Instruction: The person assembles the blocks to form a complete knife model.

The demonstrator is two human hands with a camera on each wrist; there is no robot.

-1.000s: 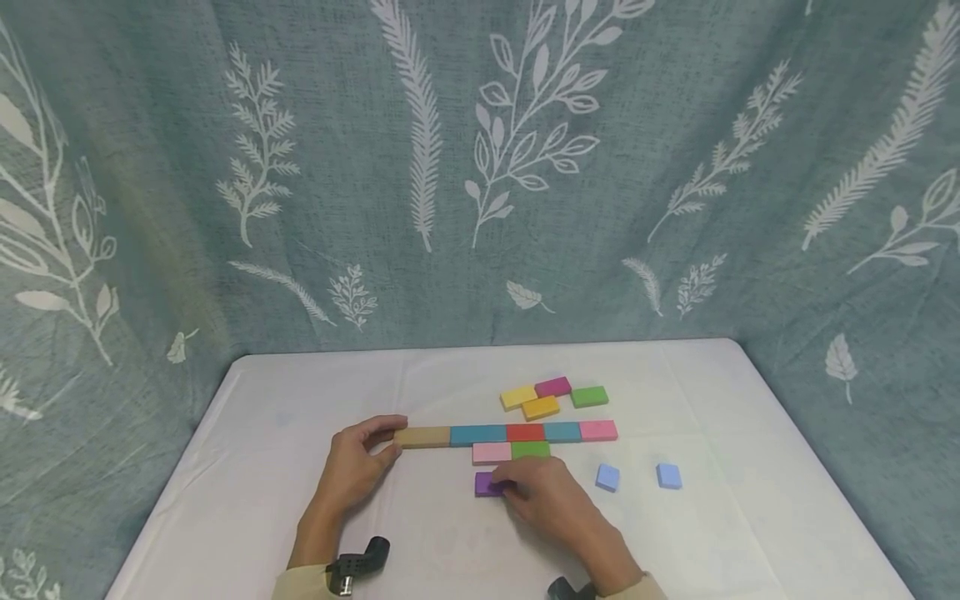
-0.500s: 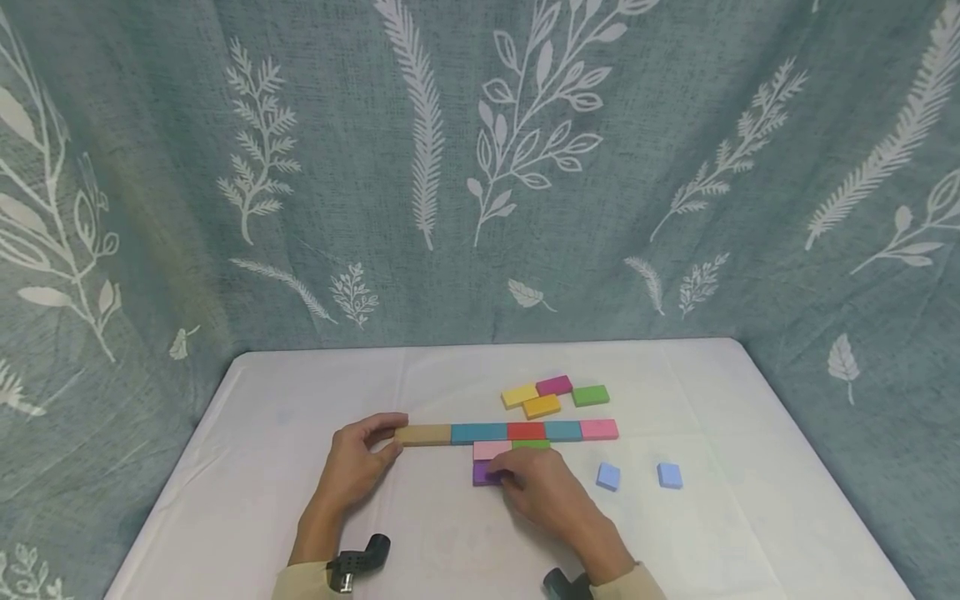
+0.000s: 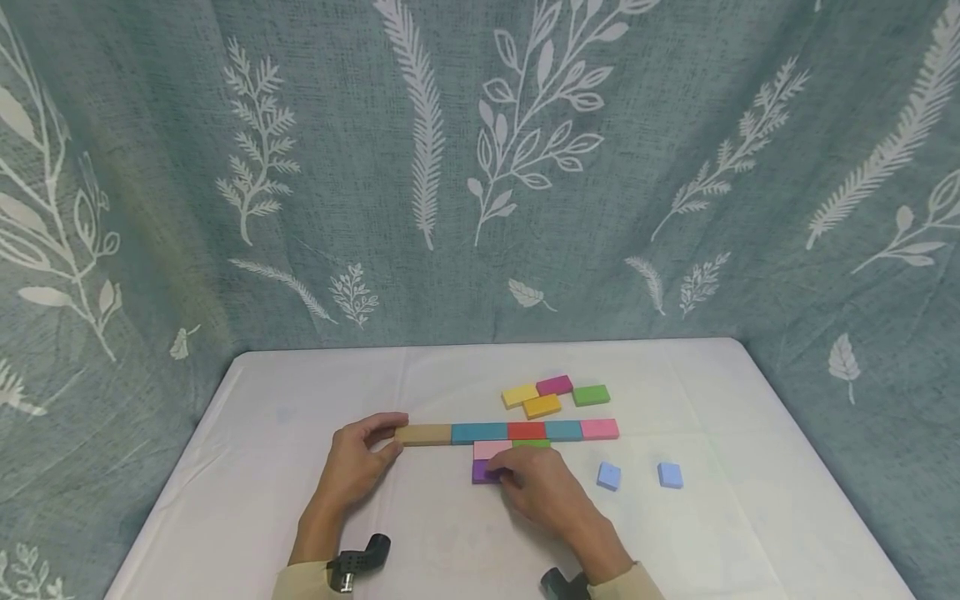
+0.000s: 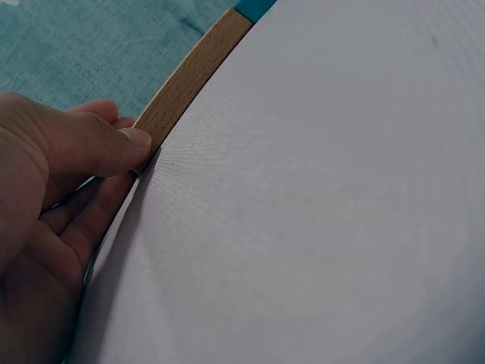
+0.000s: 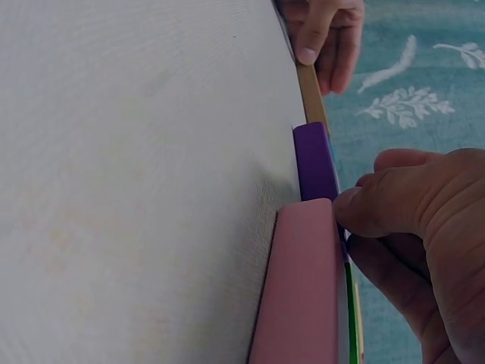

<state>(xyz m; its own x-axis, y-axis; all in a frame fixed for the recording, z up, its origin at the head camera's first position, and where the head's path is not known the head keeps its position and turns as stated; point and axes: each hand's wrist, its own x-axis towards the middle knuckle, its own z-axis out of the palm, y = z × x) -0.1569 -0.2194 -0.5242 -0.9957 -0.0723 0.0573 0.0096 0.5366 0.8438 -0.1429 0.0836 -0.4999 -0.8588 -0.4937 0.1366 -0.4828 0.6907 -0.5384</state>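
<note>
My left hand [image 3: 356, 462] holds the left end of a plain wooden block [image 3: 423, 435], thumb in front, fingers behind. That block begins a straight row with teal [image 3: 480, 432], red [image 3: 527, 430], teal and pink pieces. Against the row's near side lie a light pink block [image 3: 491, 450] and a green block [image 3: 531, 444], the green partly covered by my right hand [image 3: 547, 492]. With thumb and fingers, the right hand pinches a purple block [image 5: 316, 159], which meets the light pink one's near edge. In the right wrist view, another pink block [image 5: 299, 280] adjoins the purple, hidden from the head view.
Yellow [image 3: 520, 396], orange [image 3: 542, 406], magenta [image 3: 554, 384] and green blocks lie loosely behind the row. Two light blue blocks [image 3: 609, 476] sit apart to the right. A white cloth covers the table [image 3: 285, 375]; a patterned curtain [image 3: 337, 167] hangs around it.
My right hand has slid the purple block away from me, closing the gap to the light pink block. My left hand has stayed at the wooden block's end.
</note>
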